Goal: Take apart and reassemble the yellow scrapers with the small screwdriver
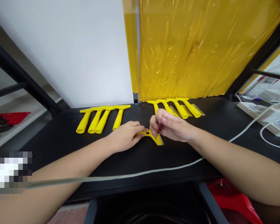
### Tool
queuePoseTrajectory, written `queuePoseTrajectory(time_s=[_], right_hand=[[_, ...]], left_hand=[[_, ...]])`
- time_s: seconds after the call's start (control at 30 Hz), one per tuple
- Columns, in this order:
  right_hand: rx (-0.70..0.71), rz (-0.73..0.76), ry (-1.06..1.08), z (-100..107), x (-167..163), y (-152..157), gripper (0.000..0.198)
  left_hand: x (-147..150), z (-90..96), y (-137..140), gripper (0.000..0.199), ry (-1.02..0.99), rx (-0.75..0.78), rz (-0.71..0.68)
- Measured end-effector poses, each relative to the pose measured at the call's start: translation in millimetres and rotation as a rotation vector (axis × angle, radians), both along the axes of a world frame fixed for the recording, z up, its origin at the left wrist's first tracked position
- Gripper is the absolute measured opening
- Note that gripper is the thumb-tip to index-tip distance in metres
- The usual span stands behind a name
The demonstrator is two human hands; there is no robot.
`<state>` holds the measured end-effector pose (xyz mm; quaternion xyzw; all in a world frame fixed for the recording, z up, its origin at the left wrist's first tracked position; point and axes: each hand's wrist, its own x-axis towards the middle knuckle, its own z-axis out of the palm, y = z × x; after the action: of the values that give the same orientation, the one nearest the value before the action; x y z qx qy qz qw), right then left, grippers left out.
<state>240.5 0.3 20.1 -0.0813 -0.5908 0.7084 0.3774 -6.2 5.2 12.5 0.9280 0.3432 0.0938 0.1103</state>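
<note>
Near the desk's (60,140) middle, straight ahead at twelve o'clock from the person, a yellow scraper (151,137) lies flat with both hands on it. Its long axis runs from about nine o'clock to four o'clock, with the blade end low on the right, under the right hand. The left hand (124,135) comes in from eight o'clock and presses down on the scraper's handle end, fingers closed over it. The right hand (171,126) comes in from four o'clock and pinches a small dark tool (159,129) between thumb and fingers, its tip down at the scraper's head; what kind of tool it is I cannot tell. Both hands sit equally near, touching the same piece from opposite ends.

At eleven o'clock four scrapers (100,118) lie side by side, handles toward the person. At one o'clock another row (177,107) lies just behind the right hand, blades fitted, under a yellow plastic curtain (200,49). A white cable (154,171) crosses the desk at six o'clock, in front of both forearms, apart from the work. A red thing (14,117) sits far off at nine o'clock.
</note>
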Motion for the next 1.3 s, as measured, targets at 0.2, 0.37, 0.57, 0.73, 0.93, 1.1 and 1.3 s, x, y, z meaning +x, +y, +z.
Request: queuePoseTrajectory(time_s=[0.2, 0.37, 0.57, 0.73, 0.93, 1.1, 1.3], right_hand=[[-0.043, -0.04, -0.026, 0.2, 0.0, 1.4, 0.033], [-0.099, -0.049, 0.019, 0.2, -2.6, -2.7, 0.024], [-0.098, -0.118, 0.006, 0.2, -4.8, 2.9, 0.041], [-0.171, -0.158, 0.013, -3.2, -4.7, 3.7, 0.031], [-0.071, -0.131, -0.002, 0.4, -6.4, 1.1, 0.043], [-0.101, -0.087, -0.076, -0.5, -6.6, 0.0, 0.046], [-0.112, -0.125, -0.002, 1.4, -7.4, -0.7, 0.037]], left_hand=[[0.5, -1.8, 0.6, 0.029, -0.003, 0.008, 0.003], [0.0, -1.0, 0.0, 0.029, 0.014, 0.012, 0.006], [-1.4, -2.9, 0.7, 0.032, 0.015, 0.023, 0.01], [-1.4, -3.5, 0.7, 0.032, -0.004, 0.035, 0.0], [-0.3, -2.2, 0.5, 0.032, 0.015, 0.027, 0.01], [-0.7, -3.0, 0.9, 0.03, 0.002, 0.028, 0.007], [-0.7, -3.0, 0.7, 0.032, 0.015, 0.018, 0.018]])
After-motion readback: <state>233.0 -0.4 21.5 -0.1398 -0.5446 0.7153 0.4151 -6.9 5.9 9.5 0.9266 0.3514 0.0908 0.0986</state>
